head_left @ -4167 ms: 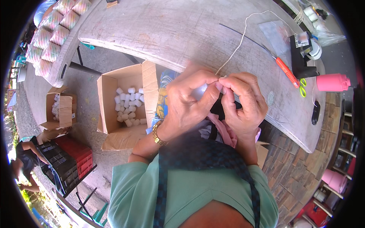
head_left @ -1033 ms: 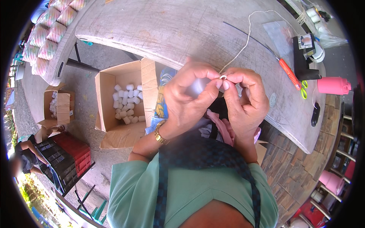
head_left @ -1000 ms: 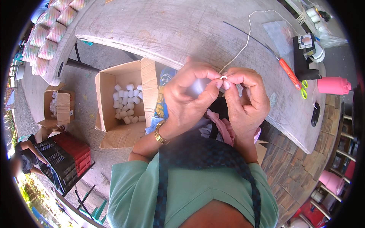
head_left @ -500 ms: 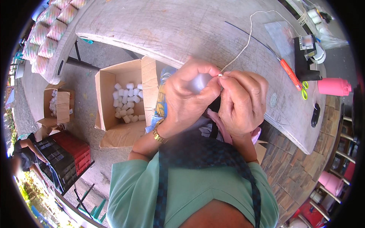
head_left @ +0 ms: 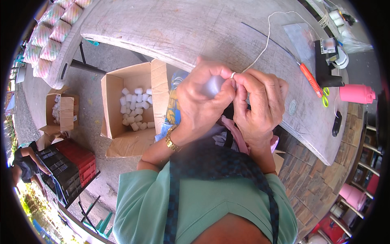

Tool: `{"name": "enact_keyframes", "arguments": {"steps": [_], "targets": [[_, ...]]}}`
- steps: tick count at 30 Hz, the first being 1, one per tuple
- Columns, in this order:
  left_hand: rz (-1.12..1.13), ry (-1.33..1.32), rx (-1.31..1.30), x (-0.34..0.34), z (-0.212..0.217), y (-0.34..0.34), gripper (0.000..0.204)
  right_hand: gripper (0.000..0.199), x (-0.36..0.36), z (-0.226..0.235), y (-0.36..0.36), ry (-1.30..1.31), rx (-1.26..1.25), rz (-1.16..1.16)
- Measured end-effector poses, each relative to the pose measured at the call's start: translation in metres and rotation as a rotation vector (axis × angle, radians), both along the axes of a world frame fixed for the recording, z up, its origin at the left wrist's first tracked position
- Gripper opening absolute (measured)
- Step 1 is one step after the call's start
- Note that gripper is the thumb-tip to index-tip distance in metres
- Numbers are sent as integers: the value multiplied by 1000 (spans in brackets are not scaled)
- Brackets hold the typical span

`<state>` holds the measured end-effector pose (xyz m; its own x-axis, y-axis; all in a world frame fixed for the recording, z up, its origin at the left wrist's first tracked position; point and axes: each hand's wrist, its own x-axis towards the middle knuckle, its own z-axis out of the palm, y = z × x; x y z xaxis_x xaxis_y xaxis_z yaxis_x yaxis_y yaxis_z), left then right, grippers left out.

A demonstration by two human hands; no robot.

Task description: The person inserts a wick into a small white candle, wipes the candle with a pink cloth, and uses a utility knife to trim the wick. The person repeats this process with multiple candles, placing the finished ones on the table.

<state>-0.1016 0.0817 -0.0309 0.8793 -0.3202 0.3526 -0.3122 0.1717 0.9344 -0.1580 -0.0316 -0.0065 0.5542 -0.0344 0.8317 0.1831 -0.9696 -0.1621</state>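
Above the table's front edge, my hands meet fingertip to fingertip. A thin white cord [head_left: 262,53] runs across the tabletop to them and bends into a small curve at the fingertips. My left hand [head_left: 199,95], with a gold bracelet at the wrist, is closed, pinching the cord between thumb and forefinger. Inside its curled fingers shows a whitish, smooth, rounded thing [head_left: 212,86], whose kind I cannot make out. My right hand [head_left: 262,99] is closed on the cord too, its thumb and forefinger against the left fingertips.
Left of me an open cardboard box [head_left: 115,87] holds several white cylinders [head_left: 138,105]. On the table [head_left: 162,32] lie an orange-handled tool [head_left: 310,79], green-handled scissors [head_left: 325,97] and a pink cord spool [head_left: 357,93]. Filled bags [head_left: 50,51] stand far left; a person [head_left: 26,162] is beside black crates [head_left: 61,173].
The cord now curves over the fingertips where only a small white end showed before. My right fingers have shifted and straightened slightly; my left hand has barely moved.
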Motion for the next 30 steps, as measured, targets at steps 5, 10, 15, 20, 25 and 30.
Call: {"name": "enact_keyframes", "arguments": {"steps": [5,10,15,20,25,30], "targets": [[-37,89,-12,-2,4,1,14,16,-2,-3,2,42,298,108],[-61,123,-6,1,4,1,14,16,-1,-1,2,-12,261,94],[-53,70,-6,2,2,1,13,17,-2,0,4,90,194,-2],[-29,-235,108,9,3,6,13,17,-4,4,-5,119,82,45],[-41,-240,137,7,7,7,16,17,-4,3,-6,109,68,62],[-92,-168,115,6,12,9,16,13,-2,2,-7,55,24,61]]}}
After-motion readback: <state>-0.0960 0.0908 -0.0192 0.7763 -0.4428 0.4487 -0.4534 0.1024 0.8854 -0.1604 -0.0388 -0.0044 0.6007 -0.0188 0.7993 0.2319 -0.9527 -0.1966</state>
